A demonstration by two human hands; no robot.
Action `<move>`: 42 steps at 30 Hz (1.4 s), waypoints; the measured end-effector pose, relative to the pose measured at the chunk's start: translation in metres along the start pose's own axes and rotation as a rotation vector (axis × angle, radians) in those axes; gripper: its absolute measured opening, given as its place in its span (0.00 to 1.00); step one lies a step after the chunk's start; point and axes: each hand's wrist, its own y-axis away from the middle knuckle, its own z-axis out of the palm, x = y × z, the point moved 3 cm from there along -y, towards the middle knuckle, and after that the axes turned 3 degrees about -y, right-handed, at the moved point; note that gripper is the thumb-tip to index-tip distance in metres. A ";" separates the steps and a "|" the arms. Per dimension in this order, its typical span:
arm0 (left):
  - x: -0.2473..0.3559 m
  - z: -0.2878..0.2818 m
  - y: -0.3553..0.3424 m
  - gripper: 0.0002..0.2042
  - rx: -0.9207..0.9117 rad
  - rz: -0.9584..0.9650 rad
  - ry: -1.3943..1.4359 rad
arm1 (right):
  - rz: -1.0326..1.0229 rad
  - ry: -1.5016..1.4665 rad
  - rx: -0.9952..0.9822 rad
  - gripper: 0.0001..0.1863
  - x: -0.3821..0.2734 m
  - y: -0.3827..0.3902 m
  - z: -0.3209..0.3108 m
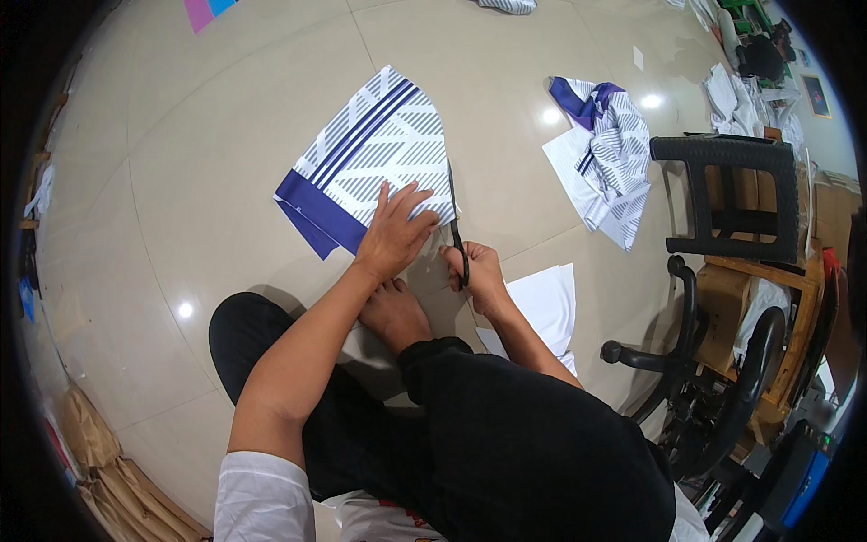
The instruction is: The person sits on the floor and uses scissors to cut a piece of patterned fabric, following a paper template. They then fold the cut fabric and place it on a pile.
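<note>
A piece of white fabric (397, 126) with grey diagonal stripes, dark blue lines and a purple-blue band lies on the tiled floor in front of me. My left hand (390, 237) rests on its lower right part, fingers stretched out over the cloth. Black-handled scissors (460, 242) are gripped in my right hand (483, 275). Their blades point away from me along the fabric's right edge; whether cloth lies between them I cannot tell. My bare foot (396, 314) is just behind the left hand.
A crumpled piece of matching fabric (614, 163) lies to the right. Plain white cloth (545, 303) sits by my right forearm. Farther right stand a black plastic stool (727, 149) and a black wheeled chair base (673, 361). Brown paper (122, 479) lies at the lower left.
</note>
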 end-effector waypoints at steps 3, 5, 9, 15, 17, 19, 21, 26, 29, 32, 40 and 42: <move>0.000 0.000 0.001 0.08 -0.001 -0.001 -0.002 | -0.004 0.006 0.002 0.18 -0.001 -0.003 0.001; -0.001 0.001 0.000 0.08 0.000 -0.002 -0.006 | -0.002 0.004 0.004 0.18 0.000 -0.005 0.000; -0.001 0.002 0.000 0.07 -0.043 -0.024 -0.036 | 0.001 -0.005 0.007 0.18 0.003 -0.004 0.000; -0.002 0.002 0.000 0.09 -0.005 -0.007 -0.003 | -0.037 0.008 0.036 0.18 0.013 0.009 -0.011; -0.001 -0.001 0.000 0.09 -0.021 -0.023 0.020 | -0.027 0.071 0.105 0.18 0.018 0.019 -0.024; -0.007 -0.011 -0.005 0.11 0.031 -0.089 0.017 | -0.007 0.145 0.191 0.18 0.025 0.034 -0.043; -0.016 -0.026 -0.015 0.12 0.134 -0.177 -0.034 | -0.008 0.250 0.310 0.20 0.044 0.050 -0.075; -0.066 -0.079 -0.021 0.25 0.410 -0.518 -0.375 | -0.045 0.410 0.553 0.23 0.078 0.103 -0.137; -0.089 -0.092 -0.017 0.22 0.327 -0.667 -0.302 | -0.105 0.636 0.672 0.27 0.086 0.126 -0.164; -0.099 -0.110 -0.014 0.14 0.189 -0.750 -0.329 | -0.142 0.732 0.683 0.28 0.075 0.135 -0.153; -0.094 -0.119 -0.025 0.10 0.203 -0.689 0.183 | -0.190 0.914 0.608 0.27 0.058 0.128 -0.152; -0.085 -0.126 -0.029 0.09 0.209 -0.663 0.168 | -0.111 0.912 0.454 0.25 0.050 0.125 -0.154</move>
